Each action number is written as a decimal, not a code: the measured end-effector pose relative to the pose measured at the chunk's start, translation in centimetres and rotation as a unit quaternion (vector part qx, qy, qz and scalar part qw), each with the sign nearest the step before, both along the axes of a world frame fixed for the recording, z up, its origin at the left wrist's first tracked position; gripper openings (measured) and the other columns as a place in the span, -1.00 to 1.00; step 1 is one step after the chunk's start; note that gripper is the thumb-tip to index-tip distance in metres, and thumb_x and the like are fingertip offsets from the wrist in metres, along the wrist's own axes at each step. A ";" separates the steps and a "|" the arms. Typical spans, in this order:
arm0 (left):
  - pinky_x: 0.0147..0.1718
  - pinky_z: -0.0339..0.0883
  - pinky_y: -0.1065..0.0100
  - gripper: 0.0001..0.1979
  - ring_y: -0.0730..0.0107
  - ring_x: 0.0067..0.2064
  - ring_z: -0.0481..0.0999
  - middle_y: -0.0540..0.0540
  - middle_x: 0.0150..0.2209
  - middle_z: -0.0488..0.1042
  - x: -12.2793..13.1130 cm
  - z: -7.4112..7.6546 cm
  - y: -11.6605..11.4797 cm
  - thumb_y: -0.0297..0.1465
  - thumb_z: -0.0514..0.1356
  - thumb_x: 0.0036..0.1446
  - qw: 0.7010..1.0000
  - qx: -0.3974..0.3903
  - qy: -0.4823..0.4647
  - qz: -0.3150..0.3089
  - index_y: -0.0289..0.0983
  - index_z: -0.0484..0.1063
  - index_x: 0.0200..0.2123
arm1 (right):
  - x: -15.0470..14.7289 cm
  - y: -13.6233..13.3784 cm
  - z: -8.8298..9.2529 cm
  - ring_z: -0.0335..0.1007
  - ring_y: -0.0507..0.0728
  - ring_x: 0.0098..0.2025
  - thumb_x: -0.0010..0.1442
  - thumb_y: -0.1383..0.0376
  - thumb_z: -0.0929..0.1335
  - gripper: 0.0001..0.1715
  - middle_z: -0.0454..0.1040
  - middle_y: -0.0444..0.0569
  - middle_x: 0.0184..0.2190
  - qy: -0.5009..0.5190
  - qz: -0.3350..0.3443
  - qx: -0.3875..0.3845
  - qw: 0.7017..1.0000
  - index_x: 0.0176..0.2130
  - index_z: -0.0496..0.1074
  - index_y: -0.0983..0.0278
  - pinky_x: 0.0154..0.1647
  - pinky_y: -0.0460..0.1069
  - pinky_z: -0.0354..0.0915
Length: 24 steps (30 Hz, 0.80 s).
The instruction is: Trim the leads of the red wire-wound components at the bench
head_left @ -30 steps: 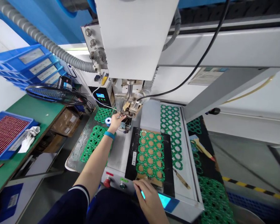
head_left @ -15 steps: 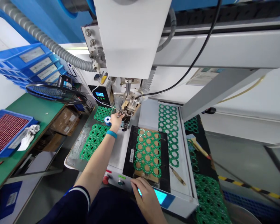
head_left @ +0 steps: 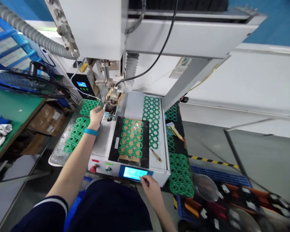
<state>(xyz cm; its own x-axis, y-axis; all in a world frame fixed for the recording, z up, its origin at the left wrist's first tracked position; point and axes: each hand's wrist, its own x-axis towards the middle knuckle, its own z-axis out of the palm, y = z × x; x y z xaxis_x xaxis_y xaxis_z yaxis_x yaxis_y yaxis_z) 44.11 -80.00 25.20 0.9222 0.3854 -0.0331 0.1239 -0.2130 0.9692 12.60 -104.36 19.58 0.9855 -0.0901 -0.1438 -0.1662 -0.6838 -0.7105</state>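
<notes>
My left hand [head_left: 96,115] reaches up to the machine's soldering head [head_left: 111,98], its fingers pinched on a thin wire or small tool that I cannot make out. A blue band circles that wrist. My right hand [head_left: 151,190] rests at the machine's front edge, fingertips curled against the rim just below the lit blue screen [head_left: 134,173]. On the machine bed a green circuit panel [head_left: 130,137] with round holes lies on a black fixture [head_left: 114,141].
More green panels lie left of the machine on a metal tray [head_left: 76,137], on the bed's right [head_left: 153,119] and on the black table [head_left: 180,174]. A red button [head_left: 93,169] and a green button [head_left: 108,168] are on the front. A fan [head_left: 26,82] stands left.
The camera has swung right and pulled back. My right hand slid off the screen to the machine's front edge. My left hand stays at the soldering head.
</notes>
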 end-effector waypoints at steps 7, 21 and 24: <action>-0.38 0.17 0.44 -0.65 0.43 -0.41 0.33 0.03 -0.51 0.40 -15.5 1.3 2.3 -0.18 0.03 0.12 0.996 0.084 0.005 0.022 -0.27 0.41 -0.53 | -1.3 -4.9 -4.7 0.43 0.12 -0.48 0.13 -0.12 0.17 -0.43 0.50 -0.02 -0.51 0.007 -0.068 -0.085 0.994 -0.40 0.40 0.29 -0.45 -0.05 0.26; -0.50 0.14 0.37 -0.57 0.34 -0.52 0.25 0.06 -0.65 0.23 -40.4 -6.5 1.7 -0.03 0.03 0.06 0.961 0.045 0.240 -0.129 -0.20 0.24 -0.65 | -1.4 -4.7 -5.8 0.33 0.11 -0.59 0.13 -0.21 0.05 -0.30 0.45 -0.02 -0.63 -0.005 -0.062 -0.202 0.978 -0.51 0.37 0.24 -0.57 -0.04 -0.04; -0.48 0.12 0.37 -0.59 0.33 -0.51 0.25 0.06 -0.63 0.24 -40.5 -6.3 2.0 -0.04 0.05 0.05 0.957 0.032 0.243 -0.154 -0.21 0.27 -0.63 | -1.5 -4.4 -5.9 0.32 0.13 -0.58 0.14 -0.19 0.07 -0.34 0.45 -0.03 -0.62 -0.002 -0.073 -0.213 0.974 -0.51 0.35 0.23 -0.57 -0.04 -0.05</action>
<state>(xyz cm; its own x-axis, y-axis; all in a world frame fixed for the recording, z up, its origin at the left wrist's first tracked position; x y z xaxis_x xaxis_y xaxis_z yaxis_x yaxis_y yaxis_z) 3.61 -78.03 18.91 0.8744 0.1141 -0.4716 0.4780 -0.3695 0.7969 11.11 -108.71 13.73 0.9582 -0.2800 -0.0594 -0.2817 -0.8861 -0.3679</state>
